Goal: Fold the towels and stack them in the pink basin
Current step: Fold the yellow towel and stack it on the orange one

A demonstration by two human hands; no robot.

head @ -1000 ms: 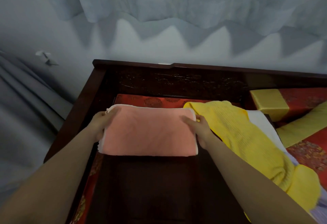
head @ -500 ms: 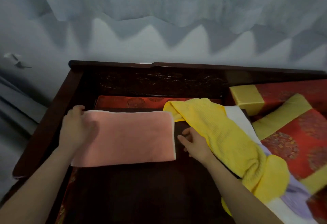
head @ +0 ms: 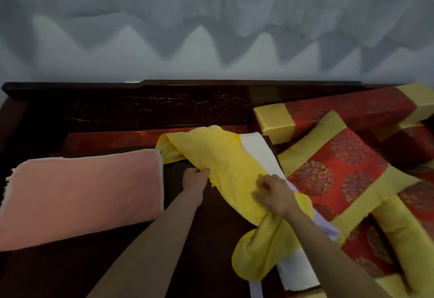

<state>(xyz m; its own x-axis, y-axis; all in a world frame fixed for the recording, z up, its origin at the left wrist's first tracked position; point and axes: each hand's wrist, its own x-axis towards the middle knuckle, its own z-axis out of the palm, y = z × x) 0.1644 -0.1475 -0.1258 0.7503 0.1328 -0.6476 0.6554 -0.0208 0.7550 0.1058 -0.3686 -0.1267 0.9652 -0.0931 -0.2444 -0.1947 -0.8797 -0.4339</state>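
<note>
Head view: my only feed, looking down over both forearms onto a dark wooden bench (head: 211,239).
Yellow towel (head: 225,163): my landmark. It's a loose, crumpled strip lying diagonally across the bench, with the near end bunched into a lump.
Left hand (head: 196,180): at the yellow towel's left edge, about midway along. Thumb and fingers are closed on that edge in a pinch.
Right hand (head: 274,194): on top of the yellow towel, nearer to me than the left hand. It's motion-blurred, but I read the fingers as curled into the cloth, grasping a fold.
Pink towel (head: 82,194): a folded flat rectangle on the bench, left of the yellow towel. Its far right corner sits just beside the yellow towel's far end, and neither hand is on it.
White towel (head: 258,152): under the yellow towel, showing along its right side and again past the near lump.
Lavender cloth (head: 326,227): peeking out from beneath the yellow towel's right side.
Cushions (head: 328,168): red and gold, piled at angles to the right of the yellow towel.
Backrest (head: 141,107): dark carved wood, beyond the yellow towel's far end.
Curtain (head: 211,3): pale folds hanging beyond the yellow towel, behind the backrest.
</note>
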